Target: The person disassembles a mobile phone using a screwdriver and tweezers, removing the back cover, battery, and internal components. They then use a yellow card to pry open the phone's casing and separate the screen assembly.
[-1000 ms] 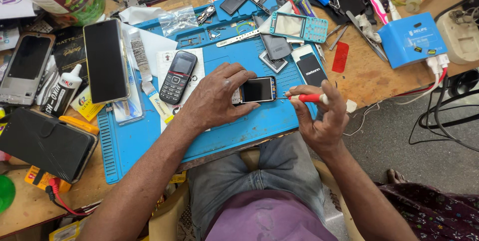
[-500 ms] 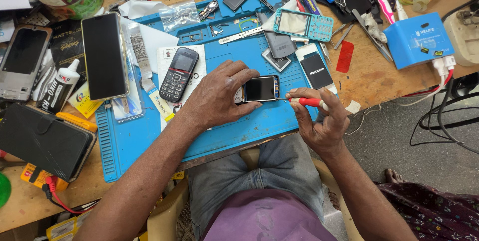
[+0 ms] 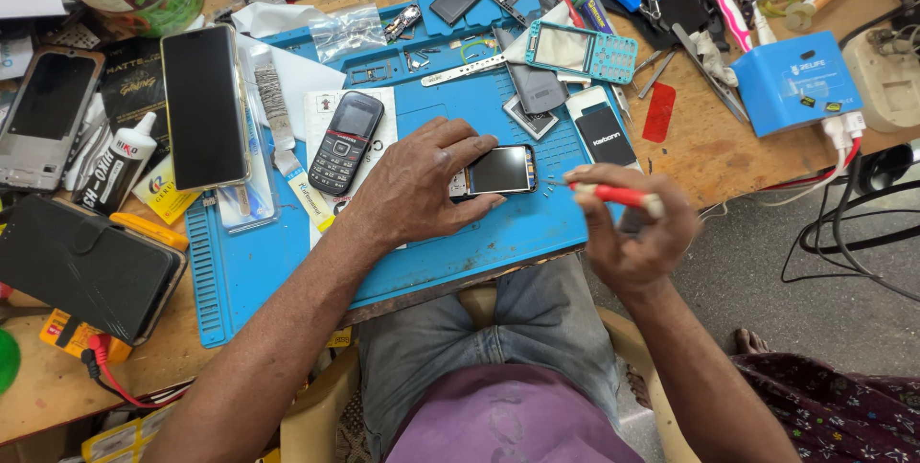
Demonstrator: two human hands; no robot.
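Left hand (image 3: 417,185) lies palm-down on the blue work mat (image 3: 450,252), fingers spread and curved, pinning the left end of a small opened phone (image 3: 500,171); the phone's dark screen faces up and sticks out to the right of the fingertips. Phone sits mid-mat, near the front edge of the surface. Right hand (image 3: 637,233) is closed around a red-handled screwdriver (image 3: 613,195), held nearly level, tip pointing left and just beside the phone's right edge; contact too small to tell. Right hand hangs past the mat's right corner, above the knee.

Around it: black-and-red keypad phone (image 3: 345,142) resting on a white sheet left of the left hand, well clear of the screwdriver. Large black smartphone (image 3: 203,106) face up at the mat's left end. White-framed phone panel (image 3: 602,132) just behind the screwdriver. Teal keypad frame (image 3: 583,49) further back. Grey phone back cover (image 3: 533,89) between them. Blue box (image 3: 795,80) far right on the wood with cables plugged in. Black wallet case (image 3: 86,266) at the left edge. Glue bottle (image 3: 115,166) near the smartphone.
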